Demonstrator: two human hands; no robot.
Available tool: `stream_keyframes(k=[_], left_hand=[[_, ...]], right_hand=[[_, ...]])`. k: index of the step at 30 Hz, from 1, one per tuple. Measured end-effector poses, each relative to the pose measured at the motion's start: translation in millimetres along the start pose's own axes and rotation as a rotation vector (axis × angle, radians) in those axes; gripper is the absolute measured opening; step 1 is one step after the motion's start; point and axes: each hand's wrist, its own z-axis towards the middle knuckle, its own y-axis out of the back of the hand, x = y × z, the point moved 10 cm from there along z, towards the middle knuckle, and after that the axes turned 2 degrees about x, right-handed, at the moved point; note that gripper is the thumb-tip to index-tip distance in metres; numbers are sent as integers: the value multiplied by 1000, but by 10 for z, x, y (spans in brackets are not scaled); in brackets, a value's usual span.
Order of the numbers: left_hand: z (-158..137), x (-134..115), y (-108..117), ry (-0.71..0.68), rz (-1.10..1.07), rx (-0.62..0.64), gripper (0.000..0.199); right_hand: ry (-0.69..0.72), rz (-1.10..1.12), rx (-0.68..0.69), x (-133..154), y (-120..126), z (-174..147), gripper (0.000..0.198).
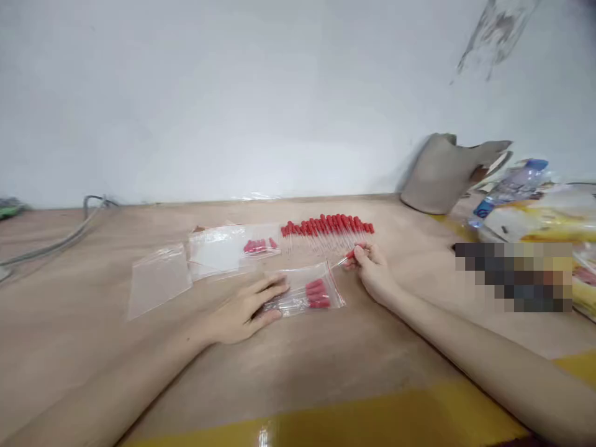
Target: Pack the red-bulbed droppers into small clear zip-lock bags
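Red-handled stick (pixel 352 253) is pinched between thumb and fingers of the right hand (pixel 375 273), shaft aimed left, tip at the upper corner of the clear zip bag's mouth (pixel 336 282). Whether the tip is past the lip can't be told. Left hand (pixel 238 313) is laid flat over the bag's far-left end, fingers spread, nothing gripped; bag looks pinned by it. Several red handles (pixel 318 293) are seen inside, stacked side by side, shafts to the left.

For clean insertion, stick should be kept low and parallel to those inside, tip led in first, red zip line not snagged. Film may be poked if the shaft is angled, so both layers are best parted at the mouth. Light pressure from the left hand should be enough; more could close the bag.

Edges: row of red-handled sticks (pixel 328 223) is set just behind the right hand, easily knocked, so lifts are better kept short. Second bag (pixel 218 248) is close above the left fingers. Grey container (pixel 431 177) is well apart. Right-hand travel is best routed over the tabletop (pixel 419 267) to the right.
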Motion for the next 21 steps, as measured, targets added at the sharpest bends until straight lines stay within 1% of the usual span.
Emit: stream_keyframes(k=[2,4,5,7,10,13,15,18,21], left_hand=[[-8,-12,15,2,-2,-9,46],[-15,-17,24,4,-3,-18,47],[-17,-13,26,7,-2,-21,48],[-20,-8,31,9,-1,-32,50],[-21,-19,39,-7,-2,-47,50],[-17,-26,46,-18,3,-54,50],[-12,-23,50,-21,7,-59,50],[-4,-15,49,-25,7,-63,51],[0,-11,41,-28,9,-61,51]], right_hand=[[-24,53,-21,-29,17,4,48],[-72,69,16,-68,-16,5,45],[-110,71,56,-95,-49,2,43],[-194,26,182,-144,-142,-21,38],[-262,-125,376,-169,-248,-75,30],[-260,-275,511,-162,-314,-115,28],[-239,-340,562,-150,-364,-133,27],[-199,-376,582,-111,-446,-144,26],[-189,-380,597,-87,-516,-151,26]])
